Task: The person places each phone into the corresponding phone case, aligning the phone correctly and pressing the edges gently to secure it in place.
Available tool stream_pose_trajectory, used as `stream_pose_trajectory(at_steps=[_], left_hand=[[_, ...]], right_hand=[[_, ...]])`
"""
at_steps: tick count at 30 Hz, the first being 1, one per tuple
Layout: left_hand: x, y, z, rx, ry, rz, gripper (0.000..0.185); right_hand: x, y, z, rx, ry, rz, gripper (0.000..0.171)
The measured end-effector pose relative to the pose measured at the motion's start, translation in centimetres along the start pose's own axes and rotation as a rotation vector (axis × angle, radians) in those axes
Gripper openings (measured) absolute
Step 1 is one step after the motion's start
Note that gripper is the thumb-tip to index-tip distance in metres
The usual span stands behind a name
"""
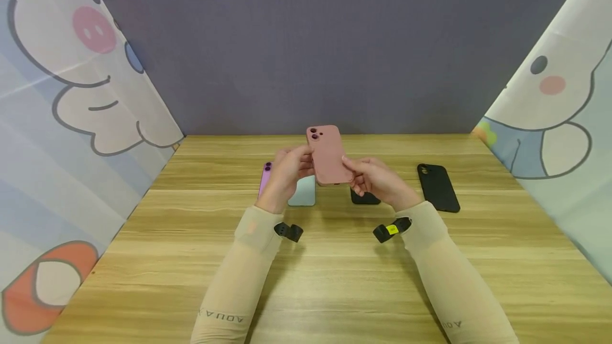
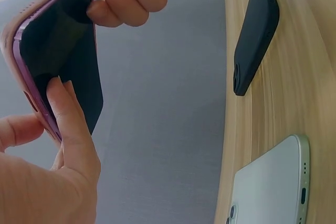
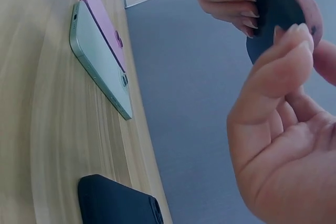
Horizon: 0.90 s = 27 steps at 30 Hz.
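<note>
A: Head cam first, what's up?

B: Both hands hold a phone in a pink case (image 1: 328,154) above the table (image 1: 315,275), toward its far edge, about the middle. Left hand (image 1: 286,173) grips its left side w/ curled fingers, right hand (image 1: 377,180) pinches the lower right edge. Camera holes point away from the person.

A: Other stuff on the table?

B: Purple phone (image 1: 264,178) and a pale green phone (image 1: 303,192) lie under the left hand, a black case (image 1: 365,197) under the right, another black case (image 1: 438,187) nearer the right edge. All flat, well apart from the pink one.

A: Left wrist cam?

B: Dark screen of the phone in the pink case (image 2: 59,51), left thumb pressed on the glass, right-hand fingers curled over its top edge. Black case (image 2: 255,30) and pale green phone (image 2: 268,187) lie on the wood.

A: Right wrist?

B: Right thumb and fingers pinch the phone's edge (image 3: 278,9); left fingertips (image 3: 231,9) clamp the other side. Green phone (image 3: 100,61) touches the purple phone (image 3: 102,19), black case (image 3: 118,200) near the lower edge.
</note>
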<state>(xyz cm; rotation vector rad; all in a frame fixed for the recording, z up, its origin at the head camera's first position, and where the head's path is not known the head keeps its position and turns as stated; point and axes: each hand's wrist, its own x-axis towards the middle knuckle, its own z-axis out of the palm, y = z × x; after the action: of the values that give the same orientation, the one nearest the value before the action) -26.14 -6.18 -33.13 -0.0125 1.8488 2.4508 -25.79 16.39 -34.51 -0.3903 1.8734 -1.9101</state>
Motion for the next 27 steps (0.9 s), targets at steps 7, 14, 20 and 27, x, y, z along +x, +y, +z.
stream_pose_trajectory(at_steps=[7,14,20,27], left_hand=[[-0.1,-0.3,0.3,0.026,-0.044,-0.008,0.013],[-0.2,-0.6,0.6,0.055,-0.076,-0.028,0.012],[-0.2,-1.0,0.9,0.128,-0.116,-0.063,0.011],[-0.4,-1.3,1.1,0.170,-0.136,-0.089,0.015]], right_hand=[[0.1,0.1,-0.2,0.081,0.110,-0.065,0.040],[0.1,0.3,-0.3,0.145,0.196,-0.075,0.040],[0.4,0.4,-0.5,0.187,0.232,-0.073,0.040],[0.5,0.6,-0.6,0.238,0.242,-0.073,0.038]])
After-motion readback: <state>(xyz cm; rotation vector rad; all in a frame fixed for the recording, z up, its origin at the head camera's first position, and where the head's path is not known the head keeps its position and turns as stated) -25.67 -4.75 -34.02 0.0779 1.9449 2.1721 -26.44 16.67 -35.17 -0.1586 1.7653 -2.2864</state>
